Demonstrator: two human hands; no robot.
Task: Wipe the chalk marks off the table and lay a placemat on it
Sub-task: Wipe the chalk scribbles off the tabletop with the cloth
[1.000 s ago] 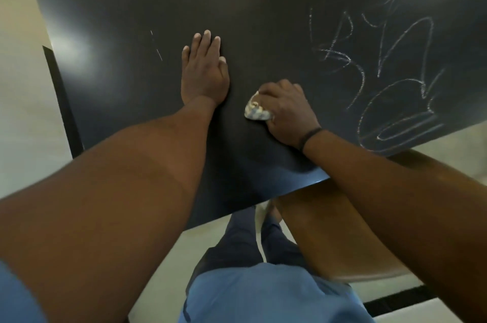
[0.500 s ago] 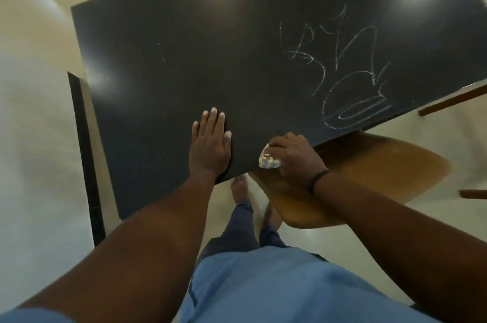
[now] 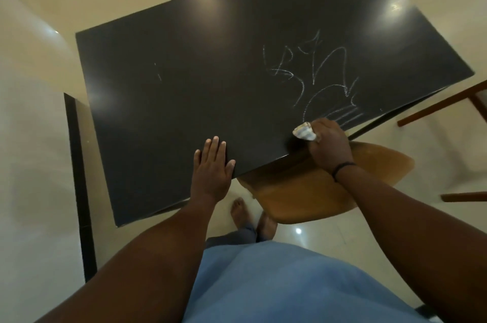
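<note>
1. Presently, the dark table (image 3: 200,80) is seen from above, filling the middle of the view; its near edge runs from 7 o'clock up toward 3 o'clock.
2. The left hand (image 3: 212,164) is laid flat on the tabletop at the near edge, about 6 o'clock from the table's centre. Its fingers (image 3: 215,145) are straight and close together, holding nothing.
3. The right hand (image 3: 329,143) is placed at the near edge toward 4 o'clock, closed around a crumpled pale cloth (image 3: 304,132). The cloth protrudes from the fist at its 10 o'clock side and is pressed to the tabletop.
4. The chalk marks (image 3: 316,77) are recorded at 3 o'clock from the table's centre: loose white scribbles, with the lowest strokes touching the cloth and the knuckles. A small separate chalk tick (image 3: 158,72) is noted toward 9 o'clock, well apart from both hands.
5. A wooden chair seat (image 3: 303,191) is pushed partly under the near edge, directly beneath the right wrist, between the person and the marks.
6. A dark band (image 3: 342,166) is worn on the right wrist.
7. Bare feet (image 3: 239,210) are seen on the pale floor (image 3: 39,164) beside the seat, at 6 o'clock.
8. Another chair's brown frame (image 3: 434,104) is seen at 3 o'clock, clear of the table.
9. No placemat is identified in the view.
</note>
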